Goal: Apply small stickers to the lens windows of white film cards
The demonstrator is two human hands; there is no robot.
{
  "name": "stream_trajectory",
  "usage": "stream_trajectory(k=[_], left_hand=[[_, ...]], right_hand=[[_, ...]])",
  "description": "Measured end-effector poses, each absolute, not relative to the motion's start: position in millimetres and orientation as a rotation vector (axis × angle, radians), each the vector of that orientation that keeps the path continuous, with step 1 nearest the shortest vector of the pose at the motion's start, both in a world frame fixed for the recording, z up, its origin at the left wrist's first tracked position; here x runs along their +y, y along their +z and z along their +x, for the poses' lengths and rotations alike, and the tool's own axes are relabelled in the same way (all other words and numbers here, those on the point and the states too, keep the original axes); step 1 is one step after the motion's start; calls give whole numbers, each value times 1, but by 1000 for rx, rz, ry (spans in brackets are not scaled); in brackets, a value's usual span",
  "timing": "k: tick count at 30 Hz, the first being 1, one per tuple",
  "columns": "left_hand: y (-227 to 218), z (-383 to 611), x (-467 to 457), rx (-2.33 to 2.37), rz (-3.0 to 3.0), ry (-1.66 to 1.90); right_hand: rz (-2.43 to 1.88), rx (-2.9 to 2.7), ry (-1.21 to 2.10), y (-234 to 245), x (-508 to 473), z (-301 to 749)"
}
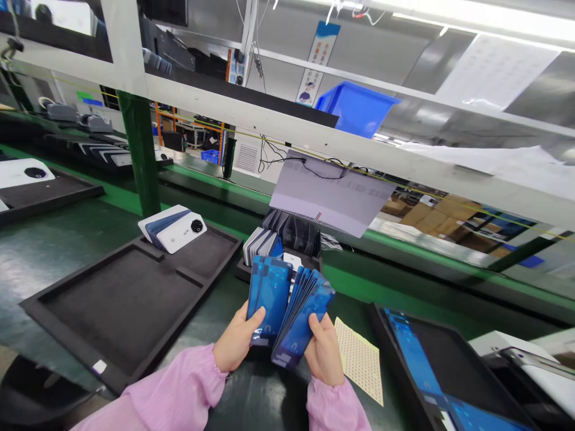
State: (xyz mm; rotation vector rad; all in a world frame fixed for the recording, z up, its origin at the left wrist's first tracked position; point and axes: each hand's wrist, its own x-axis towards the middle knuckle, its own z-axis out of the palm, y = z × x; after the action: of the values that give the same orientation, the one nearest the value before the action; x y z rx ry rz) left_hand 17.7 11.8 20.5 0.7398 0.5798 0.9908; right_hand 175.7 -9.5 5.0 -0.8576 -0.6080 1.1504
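Observation:
My left hand grips the lower edge of one or two blue-filmed phone back panels, held upright. My right hand holds a fanned stack of several more blue-filmed panels, thumb on the front. The two bunches touch near the middle. Both wrists wear pink sleeves. Just beyond the hands stands a black slotted rack with more panels upright in it.
A black foam tray lies at left with a pile of white phone backs in its far corner. A yellow dotted sticker sheet lies right of my hands. Another black tray with blue film sits at right. A green conveyor edge runs behind.

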Motion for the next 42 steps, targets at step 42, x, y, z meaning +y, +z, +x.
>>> stream_trajectory(k=[42], left_hand=[[-15, 21, 16, 603, 773, 997]], right_hand=[[-1112, -1520, 720, -23, -31, 124]])
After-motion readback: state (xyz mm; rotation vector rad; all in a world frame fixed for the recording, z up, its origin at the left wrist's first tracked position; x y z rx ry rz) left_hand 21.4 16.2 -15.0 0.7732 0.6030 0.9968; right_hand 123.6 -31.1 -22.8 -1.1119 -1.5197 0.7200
